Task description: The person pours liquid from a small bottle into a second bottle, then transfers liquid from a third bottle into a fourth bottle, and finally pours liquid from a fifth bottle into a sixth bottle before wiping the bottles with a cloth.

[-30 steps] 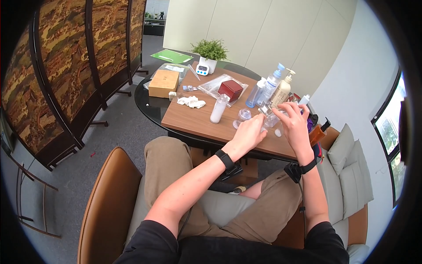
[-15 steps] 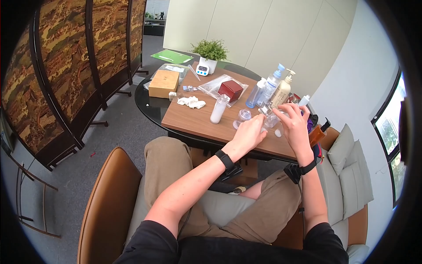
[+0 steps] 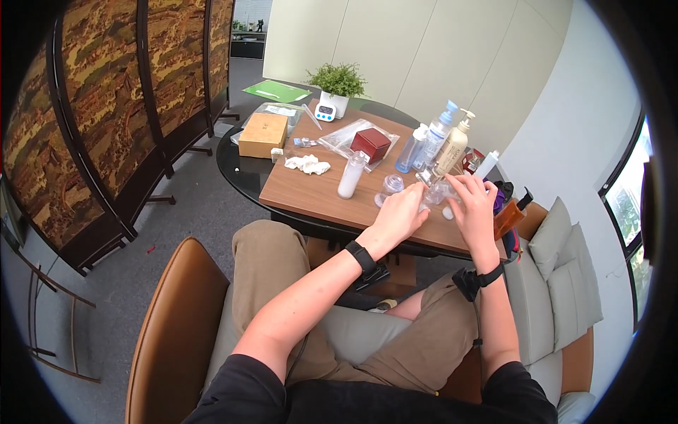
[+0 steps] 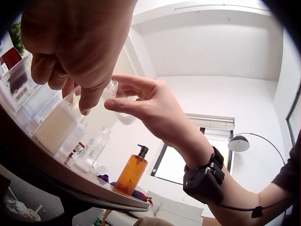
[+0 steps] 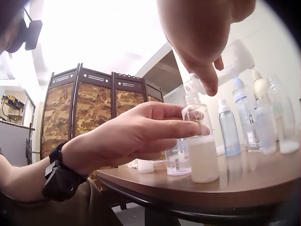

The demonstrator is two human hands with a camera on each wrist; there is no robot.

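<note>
- Two hands meet at one small clear bottle [image 5: 201,150], about a third full of milky liquid, standing on the wooden table [image 3: 311,194] between my fingertips.
- My left hand [image 3: 401,214] curls its fingers round the bottle's shoulder and steadies it.
- My right hand [image 3: 472,201] pinches a white dispenser [image 5: 233,60] at the neck; by my judgement filling is partway, capping is left.
- Beyond my fingers stand an empty jar [image 3: 389,187] and pump bottles [image 3: 452,145].

Both hands [image 3: 438,205] forward, fingers curled
</note>
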